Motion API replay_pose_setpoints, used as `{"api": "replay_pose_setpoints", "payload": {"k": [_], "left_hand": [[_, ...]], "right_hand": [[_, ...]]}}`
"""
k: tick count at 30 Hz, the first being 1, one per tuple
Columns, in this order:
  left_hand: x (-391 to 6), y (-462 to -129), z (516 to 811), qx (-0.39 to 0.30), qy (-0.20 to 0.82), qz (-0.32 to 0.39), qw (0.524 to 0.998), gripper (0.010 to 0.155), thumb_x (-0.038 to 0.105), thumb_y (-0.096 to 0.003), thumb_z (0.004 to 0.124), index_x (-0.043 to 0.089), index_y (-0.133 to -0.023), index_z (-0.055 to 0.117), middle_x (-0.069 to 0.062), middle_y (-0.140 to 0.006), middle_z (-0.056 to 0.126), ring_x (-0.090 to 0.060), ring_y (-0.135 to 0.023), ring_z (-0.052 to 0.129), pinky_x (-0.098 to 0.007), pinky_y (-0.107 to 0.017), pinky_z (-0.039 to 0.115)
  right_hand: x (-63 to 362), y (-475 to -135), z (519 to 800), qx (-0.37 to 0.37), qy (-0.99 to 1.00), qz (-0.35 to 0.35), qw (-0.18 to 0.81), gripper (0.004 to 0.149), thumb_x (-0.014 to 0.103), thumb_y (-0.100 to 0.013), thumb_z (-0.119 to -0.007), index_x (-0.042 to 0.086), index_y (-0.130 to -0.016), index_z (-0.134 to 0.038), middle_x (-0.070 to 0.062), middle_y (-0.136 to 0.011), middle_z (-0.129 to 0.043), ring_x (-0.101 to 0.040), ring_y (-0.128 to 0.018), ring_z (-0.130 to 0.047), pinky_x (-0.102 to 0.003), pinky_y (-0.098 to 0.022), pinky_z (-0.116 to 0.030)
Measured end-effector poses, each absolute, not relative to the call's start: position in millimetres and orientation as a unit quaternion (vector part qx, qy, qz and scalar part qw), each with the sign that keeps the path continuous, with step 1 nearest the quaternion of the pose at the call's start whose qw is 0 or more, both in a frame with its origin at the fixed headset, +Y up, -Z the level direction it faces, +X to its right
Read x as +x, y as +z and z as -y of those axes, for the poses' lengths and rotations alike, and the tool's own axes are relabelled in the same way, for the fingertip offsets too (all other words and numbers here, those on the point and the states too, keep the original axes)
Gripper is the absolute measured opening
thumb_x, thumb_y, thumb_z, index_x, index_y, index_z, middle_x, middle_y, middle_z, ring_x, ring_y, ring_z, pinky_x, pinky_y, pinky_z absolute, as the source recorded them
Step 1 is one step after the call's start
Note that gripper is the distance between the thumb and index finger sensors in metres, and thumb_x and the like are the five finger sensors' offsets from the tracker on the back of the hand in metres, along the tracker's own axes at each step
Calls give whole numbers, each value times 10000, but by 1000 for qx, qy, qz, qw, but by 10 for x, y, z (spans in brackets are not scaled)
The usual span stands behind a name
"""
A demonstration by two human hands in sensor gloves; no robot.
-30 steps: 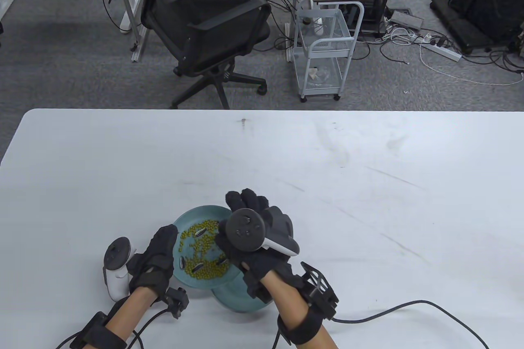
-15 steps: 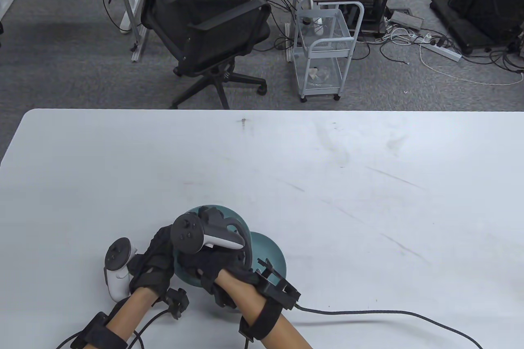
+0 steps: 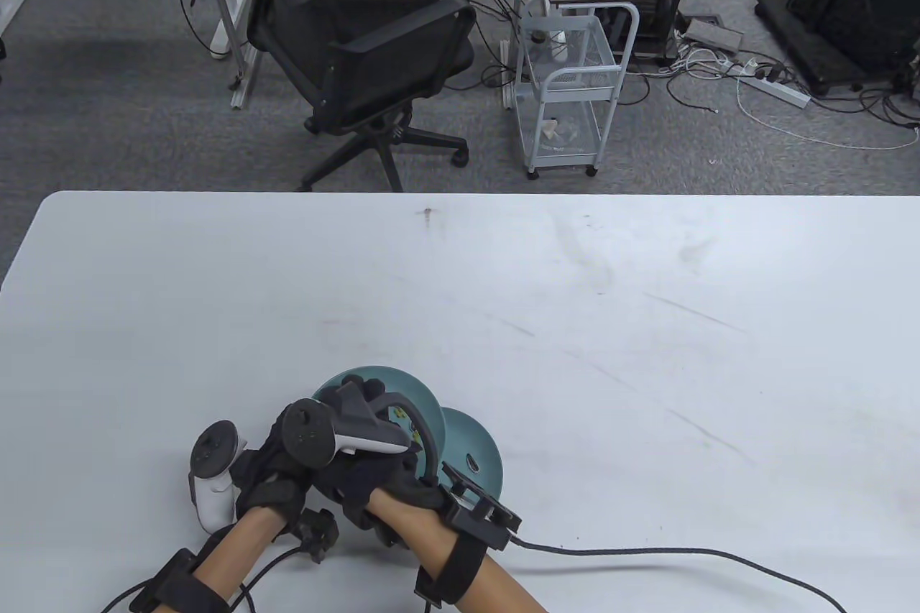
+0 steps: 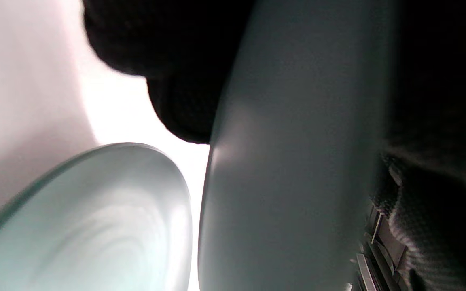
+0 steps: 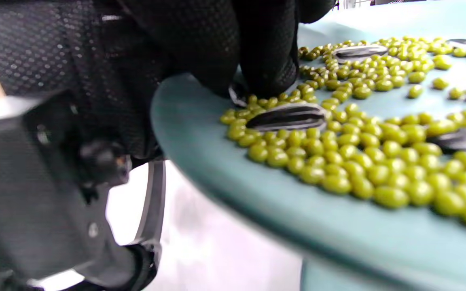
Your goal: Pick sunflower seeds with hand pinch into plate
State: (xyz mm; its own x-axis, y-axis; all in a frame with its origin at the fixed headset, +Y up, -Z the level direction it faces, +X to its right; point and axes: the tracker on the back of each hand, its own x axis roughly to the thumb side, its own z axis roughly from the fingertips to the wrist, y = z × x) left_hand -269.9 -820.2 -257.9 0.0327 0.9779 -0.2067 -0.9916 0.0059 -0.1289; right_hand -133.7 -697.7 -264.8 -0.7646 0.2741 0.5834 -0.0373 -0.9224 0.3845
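Right fingers point(image 5: 265, 60): pressed together tip to tip, down among the green beans point(image 5: 350, 161) at the near edge of the upper plate point(image 5: 200, 133); a dark striped sliver shows between the tips, probably a sunflower seed point(image 5: 236, 93), though the glove hides most of it.
Right hand point(image 3: 374, 476): over the upper plate in the table view, its tracker point(image 3: 338, 430) covering most of the dish.
Left hand point(image 3: 269, 480): at the plate's left rim; its wrist view is too close and dark to tell how the fingers lie or whether they grip the rim.
Sunflower seeds: several striped ones lie flat among the beans, one point(image 5: 287, 117) just beside the right fingertips, another point(image 5: 358, 52) farther back.
Upper plate: teal, its right edge overlapping a second teal plate point(image 3: 478, 451).
Second plate: one small dark seed-like thing point(image 3: 472, 461) lies on it.
Table point(image 3: 575, 325): white, scuffed with faint marks; a cable point(image 3: 683, 554) trails from the right wrist along it.
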Motion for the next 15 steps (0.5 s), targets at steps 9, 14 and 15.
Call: {"api": "replay_pose_setpoints", "payload": {"k": [9,14,15], "left_hand": [[-2697,-2582,8187,-108,689,-25,716,478,495,-664,496,142,-985,469,-107,-808,826,-208,-434,1023,-280,-278,868],[-2697,-2581,8193,-112,692,-27,713,479,494,-662,500,140,-983,473,-109,-803,828,-210,-429,1023,-281,-274,866],[-2699,-2584,8194,-113,692,-26,712,479,494,-664,497,139,-985,469,-110,-807,824,-210,-434,1021,-282,-277,865]], "right_hand": [[-1324,-2652,6989,330,926,-166,81,350,165,-565,-886,-107,-785,-889,-375,-1113,-419,-691,-976,-270,-789,-644,-231],[-1330,-2641,6994,336,922,-173,85,380,197,-569,-889,-114,-787,-888,-381,-1111,-418,-694,-974,-268,-789,-642,-232],[-1332,-2641,6994,338,921,-176,87,382,191,-568,-887,-121,-788,-886,-382,-1111,-416,-695,-973,-269,-789,-641,-234]]}}
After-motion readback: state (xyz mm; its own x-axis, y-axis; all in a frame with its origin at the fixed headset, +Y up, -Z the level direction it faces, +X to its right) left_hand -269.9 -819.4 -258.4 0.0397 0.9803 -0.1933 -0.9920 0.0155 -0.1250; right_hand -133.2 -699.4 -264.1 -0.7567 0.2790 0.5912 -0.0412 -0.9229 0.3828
